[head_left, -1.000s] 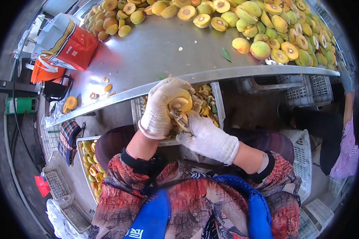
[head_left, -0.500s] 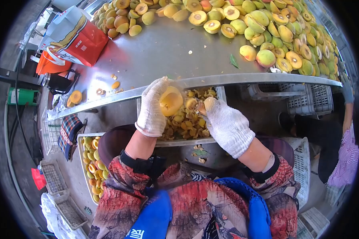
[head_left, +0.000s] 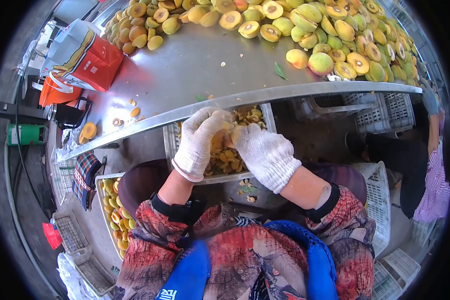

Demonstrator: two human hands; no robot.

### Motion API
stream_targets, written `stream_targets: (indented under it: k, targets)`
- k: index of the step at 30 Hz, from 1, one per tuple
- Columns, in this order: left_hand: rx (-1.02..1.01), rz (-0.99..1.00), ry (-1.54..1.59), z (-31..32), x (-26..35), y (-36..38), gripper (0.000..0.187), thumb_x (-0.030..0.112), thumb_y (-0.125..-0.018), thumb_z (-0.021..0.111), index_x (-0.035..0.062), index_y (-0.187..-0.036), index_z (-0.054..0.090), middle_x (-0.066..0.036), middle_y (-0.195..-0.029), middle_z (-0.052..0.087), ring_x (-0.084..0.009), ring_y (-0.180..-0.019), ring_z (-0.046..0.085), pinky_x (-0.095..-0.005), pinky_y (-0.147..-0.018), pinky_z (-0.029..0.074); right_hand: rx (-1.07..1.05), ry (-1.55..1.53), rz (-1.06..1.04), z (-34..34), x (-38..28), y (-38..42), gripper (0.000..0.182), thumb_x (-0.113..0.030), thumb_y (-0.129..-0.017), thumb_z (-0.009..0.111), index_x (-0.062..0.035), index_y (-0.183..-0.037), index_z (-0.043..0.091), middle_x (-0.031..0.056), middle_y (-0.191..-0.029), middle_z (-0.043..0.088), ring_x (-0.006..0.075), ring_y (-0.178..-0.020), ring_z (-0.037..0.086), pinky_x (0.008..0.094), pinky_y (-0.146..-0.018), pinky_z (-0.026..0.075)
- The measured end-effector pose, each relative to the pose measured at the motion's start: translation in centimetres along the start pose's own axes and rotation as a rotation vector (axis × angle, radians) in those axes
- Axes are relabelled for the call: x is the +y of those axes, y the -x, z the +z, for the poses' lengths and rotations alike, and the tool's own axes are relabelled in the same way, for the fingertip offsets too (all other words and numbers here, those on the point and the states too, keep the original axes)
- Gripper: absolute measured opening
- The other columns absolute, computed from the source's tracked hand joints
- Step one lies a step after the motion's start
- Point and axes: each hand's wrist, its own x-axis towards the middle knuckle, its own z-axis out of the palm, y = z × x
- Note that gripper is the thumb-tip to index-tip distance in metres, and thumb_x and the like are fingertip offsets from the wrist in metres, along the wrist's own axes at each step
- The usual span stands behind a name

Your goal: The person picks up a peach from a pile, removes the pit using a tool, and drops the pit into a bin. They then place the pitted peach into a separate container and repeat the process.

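Both hands wear white knit gloves and meet above a crate (head_left: 269, 120) of yellow fruit scraps, just in front of the metal table's edge. My left hand (head_left: 200, 140) is wrapped round a yellow fruit half (head_left: 218, 142), which is blurred and partly covered by fingers. My right hand (head_left: 265, 152) is closed against the same fruit from the right; what its fingers grip is hidden. Halved and whole fruit (head_left: 320, 63) lie heaped along the far side of the metal table (head_left: 185, 65).
At the table's left stand a red and white bag (head_left: 92, 62) and a black strapped container (head_left: 67, 114). A crate of fruit halves (head_left: 116, 215) is at lower left, a white crate (head_left: 377, 205) at right. Another person's gloved hand (head_left: 429, 98) shows far right.
My right hand has moved left and now meets my left hand at the fruit; before, they were apart. The view has shifted slightly.
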Motion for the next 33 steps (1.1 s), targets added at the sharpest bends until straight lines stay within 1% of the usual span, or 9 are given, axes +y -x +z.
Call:
stream_targets:
  k: [9,11,14,16,20,22,24,26,33]
  targets:
    - [0.127,0.022,0.030,-1.2,-1.5,-0.2,0.024,0.023,-0.093,0.055,0.0015,-0.097,0.064,-0.003,-0.084,0.063,-0.0088,-0.077,0.055,-0.0244,-0.067,0.045,0.244,0.244,0.062,-0.6,-0.6,-0.3,0.007,-0.014,-0.080,0.057,-0.0117,-0.085,0.060,0.0082,-0.070,0.060,0.0219,-0.055,0.064,0.0347,-0.039,0.049]
    - [0.184,0.055,0.097,-1.9,-1.0,-0.3,0.022,0.023,-0.092,0.058,0.0028,-0.096,0.064,-0.001,-0.078,0.058,-0.0087,-0.076,0.053,-0.0242,-0.067,0.045,0.145,0.362,0.045,-0.7,0.0,-0.5,0.010,-0.019,-0.083,0.055,-0.0130,-0.088,0.061,0.0092,-0.070,0.061,0.0225,-0.058,0.066,0.0363,-0.041,0.050]
    - [0.271,0.106,0.421,-2.6,0.9,0.4,0.019,0.025,-0.092,0.062,0.0058,-0.093,0.064,0.003,-0.077,0.052,-0.0074,-0.074,0.048,-0.0239,-0.068,0.044,-0.202,0.083,0.488,-0.6,-0.3,-1.9,0.028,-0.029,-0.091,0.048,-0.0060,-0.099,0.061,0.0155,-0.080,0.067,0.0337,-0.072,0.067,0.0440,-0.063,0.055]
    - [0.256,0.149,0.574,-4.4,1.3,1.3,0.028,0.026,-0.094,0.058,0.0022,-0.108,0.061,-0.002,-0.095,0.063,-0.0123,-0.090,0.060,-0.0261,-0.077,0.049,-0.166,0.246,0.125,3.1,2.8,-0.8,0.026,-0.022,-0.086,0.051,-0.0061,-0.105,0.059,0.0169,-0.090,0.063,0.0336,-0.078,0.065,0.0435,-0.066,0.054]
    - [0.269,0.308,0.634,-13.0,3.7,7.6,0.035,0.032,-0.096,0.052,0.0003,-0.108,0.059,-0.008,-0.096,0.063,-0.0184,-0.089,0.063,-0.0327,-0.079,0.053,-0.165,0.231,0.040,4.2,1.7,-0.7,0.029,-0.012,-0.080,0.056,-0.0079,-0.108,0.058,0.0185,-0.094,0.059,0.0357,-0.082,0.062,0.0439,-0.070,0.053]
    - [0.504,0.342,0.657,-19.9,3.1,11.4,0.033,0.031,-0.096,0.051,0.0011,-0.107,0.059,-0.009,-0.096,0.062,-0.0199,-0.087,0.063,-0.0351,-0.079,0.054,-0.140,0.206,0.028,4.3,1.2,-1.0,0.029,-0.011,-0.080,0.057,-0.0074,-0.109,0.057,0.0199,-0.094,0.059,0.0378,-0.083,0.061,0.0451,-0.070,0.052]
    - [0.817,0.406,0.028,-27.4,1.1,15.3,0.024,0.023,-0.094,0.054,0.0045,-0.107,0.060,-0.004,-0.094,0.060,-0.0142,-0.082,0.060,-0.0266,-0.073,0.051,-0.089,0.145,-0.010,4.4,1.1,-1.2,0.028,-0.011,-0.080,0.059,-0.0063,-0.108,0.057,0.0216,-0.095,0.060,0.0401,-0.084,0.061,0.0466,-0.071,0.051]
    - [1.056,0.217,-0.005,-33.6,-3.2,19.8,0.026,0.024,-0.092,0.054,0.0017,-0.101,0.063,-0.002,-0.090,0.060,-0.0130,-0.080,0.058,-0.0284,-0.075,0.048,-0.103,0.119,0.000,4.6,0.6,-1.8,0.028,-0.013,-0.081,0.060,-0.0062,-0.108,0.056,0.0223,-0.094,0.059,0.0416,-0.083,0.060,0.0480,-0.070,0.050]
    - [1.134,0.052,-1.135,-36.7,-14.9,16.7,0.036,0.030,-0.082,0.066,0.0034,-0.105,0.061,-0.019,-0.105,0.061,-0.0366,-0.096,0.058,-0.0444,-0.084,0.047,-0.122,0.165,-0.123,4.6,-1.6,-1.7,0.028,-0.015,-0.081,0.060,-0.0076,-0.107,0.059,0.0192,-0.094,0.060,0.0392,-0.080,0.060,0.0463,-0.069,0.051]
